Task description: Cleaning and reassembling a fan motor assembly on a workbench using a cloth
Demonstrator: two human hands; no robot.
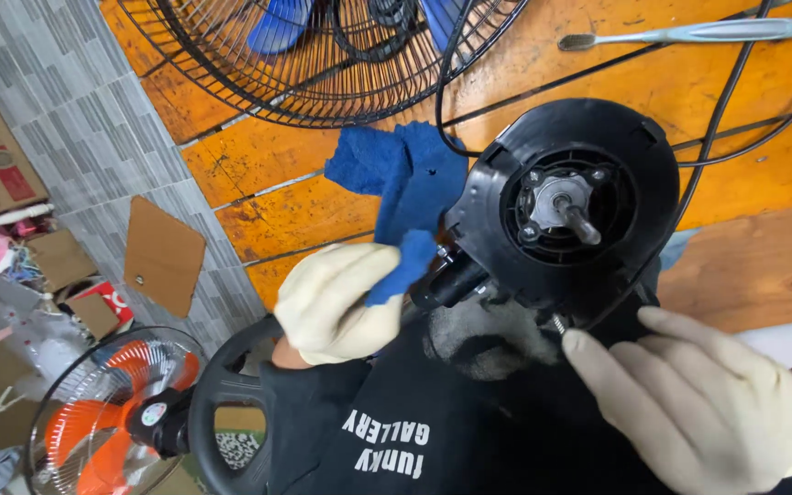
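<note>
My left hand point(339, 302), in a cream glove, grips a blue cloth point(405, 179) and presses it against the left side of a black fan motor housing point(570, 197). The housing faces up at me, its metal shaft point(579, 218) poking from the centre. My right hand point(698, 394), also gloved, steadies the housing from below right, with a fingertip by a small screw at its lower edge. The housing rests over my lap on dark clothing.
An orange wooden table point(304, 211) holds a black wire fan guard point(323, 64), a grey toothbrush point(689, 34) and black cables point(735, 92). An orange-bladed fan point(116, 417) stands on the tiled floor at lower left, beside cardboard pieces point(162, 255) and boxes.
</note>
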